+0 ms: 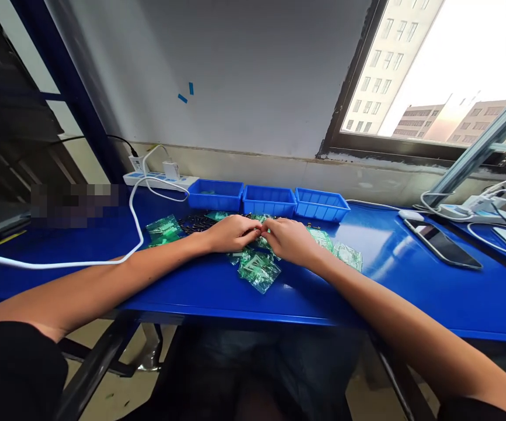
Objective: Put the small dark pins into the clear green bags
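Note:
My left hand (232,234) and my right hand (291,240) meet above the middle of the blue table. Both are closed, with thumbs and fingertips pinched together close to each other. What they pinch is too small and hidden to make out. Under and in front of them lie small green-and-clear plastic packets (259,270) with white markings. More green packets (163,229) lie left of my left hand, beside a heap of dark, thin pieces (196,223). To the right of my right hand are further clear greenish packets (347,256).
Behind my hands stand three blue bins, left (216,202), middle (269,206) and right (322,209). A white cable (135,204) runs from a power strip (183,182) across my left forearm. A phone (443,242) and another power strip (476,215) lie at the right.

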### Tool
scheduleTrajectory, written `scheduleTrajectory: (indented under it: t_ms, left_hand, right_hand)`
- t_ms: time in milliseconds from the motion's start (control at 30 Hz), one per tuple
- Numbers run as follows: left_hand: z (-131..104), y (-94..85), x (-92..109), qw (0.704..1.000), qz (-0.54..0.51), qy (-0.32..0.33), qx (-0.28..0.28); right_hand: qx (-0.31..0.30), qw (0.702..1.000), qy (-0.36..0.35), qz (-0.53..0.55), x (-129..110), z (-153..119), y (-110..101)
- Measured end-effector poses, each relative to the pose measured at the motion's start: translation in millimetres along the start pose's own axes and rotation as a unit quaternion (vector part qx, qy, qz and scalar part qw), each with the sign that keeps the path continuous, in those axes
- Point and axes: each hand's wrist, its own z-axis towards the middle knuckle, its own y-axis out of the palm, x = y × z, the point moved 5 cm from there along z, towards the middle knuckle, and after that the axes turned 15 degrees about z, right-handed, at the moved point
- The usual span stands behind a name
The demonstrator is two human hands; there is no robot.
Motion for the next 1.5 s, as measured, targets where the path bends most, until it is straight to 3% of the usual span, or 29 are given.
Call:
scheduleTrajectory:
  t_ms: [233,533,900,1500]
  left_hand:
    - [-0.9,-1.9,-0.8,1.0,-0.008,0.024,0.016]
    - [-2.3,-1.9,-2.1,0.999,0.002,0.021,0.047]
    - [-2.3,-0.3,-1.3,0.997,0.047,0.041,0.041]
    - [-1.6,0.4,0.0,0.997,0.037,0.061,0.04]
  right_hand:
    - [0.024,1.0,-0.009,0.012,1.4,-1.5,-2.0]
    - [0.009,1.0,0.003,0.017,-3.0,-4.3,-4.8]
    - [-0.014,1.0,0.004,-0.008,1.1,-2.5,-3.7]
    - [-0.045,0.997,-0.003,-0.062,-1.6,-3.6,-3.4]
